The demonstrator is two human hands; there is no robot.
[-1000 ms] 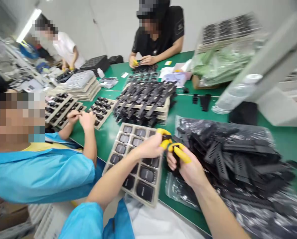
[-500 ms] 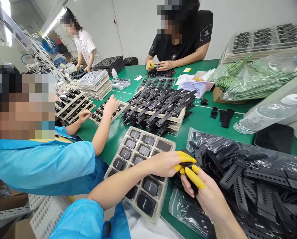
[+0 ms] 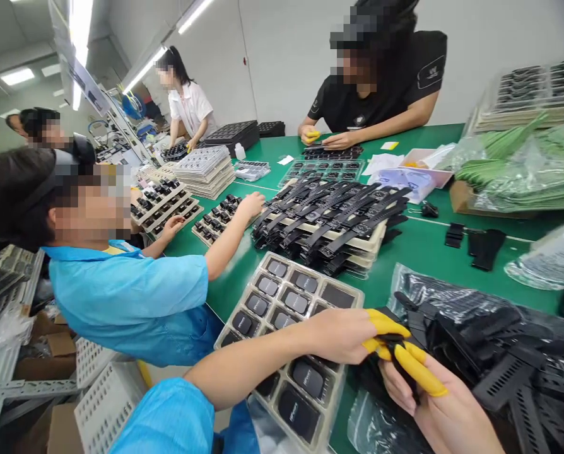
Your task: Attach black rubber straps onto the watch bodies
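My left hand [image 3: 346, 333] and my right hand [image 3: 428, 386] meet over the right edge of a tray, yellow finger cots on their fingertips. Both are closed on what looks like a black watch strap [image 3: 394, 339]; the fingers hide most of it. Below my left forearm lies the pale plastic tray [image 3: 349, 301], its square pockets holding dark watch faces [image 3: 307, 378] with a printed label. To the right of my right hand, a heap of perforated black watch straps [image 3: 504, 378] lies on clear plastic bags [image 3: 381, 422].
Beyond the tray rises a stack of trays loaded with black watches [image 3: 329, 214]. A co-worker in blue [image 3: 135, 302] reaches over another tray at left; a person in black [image 3: 381, 94] works across the green table [image 3: 225, 271]. At right lie a bottle [image 3: 551, 252] and bagged green strips [image 3: 513, 164].
The camera view has swung left, so everything sits further right and a little lower. My two hands keep their closed hold on the black strap with little visible change.
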